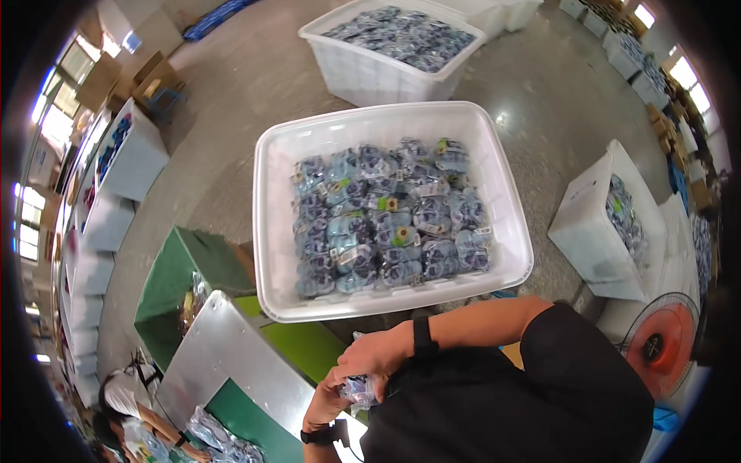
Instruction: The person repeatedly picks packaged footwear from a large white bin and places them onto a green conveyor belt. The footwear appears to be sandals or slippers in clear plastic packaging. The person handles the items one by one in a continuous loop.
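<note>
The wrapped package (pixel 358 391), a small bundle in clear film with bluish-purple contents, is located in front of the dark-clothed torso, between the two hands; its far side is covered by fingers, so its full outline cannot be told; judged handling: light, soft and compressible, with low risk of breakage; the film is likely slippery and prone to crumple, and loose film at the ends may tear or slide if pulled alone; recommended hold: around the filled middle, with thumb and fingers opposed and moderate pressure, rather than by a film edge; the right grip (pixel 369 359) is curled over the package from above, fingers closed to its width; the left grip (pixel 326 401) is bent around its near left side, likewise closed to its width, though the exact contact of its fingertips is hidden; a dark band is worn on each wrist; beyond the right grip stands a white tub (pixel 394 123), holding rows of similar film-wrapped bundles (pixel 432 216) in light blue and dark tones, some with tags; to the left lies a metal-topped desk (pixel 197 378) with a green mat; clear bags (pixel 220 432) lie near a co-worker (pixel 127 397) at its lower end; a second white tub (pixel 370 81), filled with wrapped items, stands behind the first; a red fan (pixel 656 343) stands at the far right
</note>
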Motion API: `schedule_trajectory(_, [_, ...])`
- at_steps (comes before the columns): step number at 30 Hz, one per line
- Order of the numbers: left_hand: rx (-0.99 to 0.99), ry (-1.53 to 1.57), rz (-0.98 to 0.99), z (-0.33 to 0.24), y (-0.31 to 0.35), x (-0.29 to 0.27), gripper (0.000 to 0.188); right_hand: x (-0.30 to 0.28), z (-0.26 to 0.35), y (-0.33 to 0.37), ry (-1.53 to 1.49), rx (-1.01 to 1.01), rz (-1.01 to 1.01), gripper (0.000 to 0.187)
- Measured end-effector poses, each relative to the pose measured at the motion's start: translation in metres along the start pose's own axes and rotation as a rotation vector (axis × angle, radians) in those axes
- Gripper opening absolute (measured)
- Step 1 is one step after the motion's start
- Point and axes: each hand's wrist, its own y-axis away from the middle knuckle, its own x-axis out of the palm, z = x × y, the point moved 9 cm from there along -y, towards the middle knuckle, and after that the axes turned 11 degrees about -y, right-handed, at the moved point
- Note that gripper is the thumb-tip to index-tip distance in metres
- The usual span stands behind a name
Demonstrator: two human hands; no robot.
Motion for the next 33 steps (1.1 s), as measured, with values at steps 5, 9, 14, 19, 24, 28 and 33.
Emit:
schedule_trajectory(5, [-0.073, -0.073, 0.025, -0.019, -0.055, 0.028, 0.055, -0.027, -0.020, 0.063, 0.063, 0.032, -0.060, 0.088])
schedule_trajectory(9, [-0.165, -0.327, -0.151, -0.041, -0.109, 0.042, 0.046, -0.053, -0.046, 0.118, 0.220, 0.110, -0.237, 0.074])
schedule_trajectory(14, [0.026, -0.466, -0.499, -0.072, -0.141, 0.054, 0.049, -0.088, -0.102, 0.203, 0.516, 0.349, -0.406, 0.060])
schedule_trajectory(19, [-0.193, -0.492, -0.552, -0.026, -0.115, 0.032, 0.044, -0.113, -0.151, 0.305, 0.671, 0.515, -0.579, 0.053])
schedule_trajectory(24, [-0.284, -0.594, -0.687, 0.017, -0.059, 0.000, 0.040, -0.093, -0.213, 0.411, 0.827, 0.720, -0.590, 0.040])
schedule_trajectory(28, [-0.372, -0.585, -0.741, 0.055, -0.015, -0.013, 0.040, -0.043, -0.271, 0.511, 0.749, 1.253, -0.185, 0.031])
schedule_trajectory(33, [-0.373, -0.405, -0.803, 0.087, 0.026, -0.022, 0.039, -0.023, -0.293, 0.535, 0.324, 1.439, -0.426, 0.025])
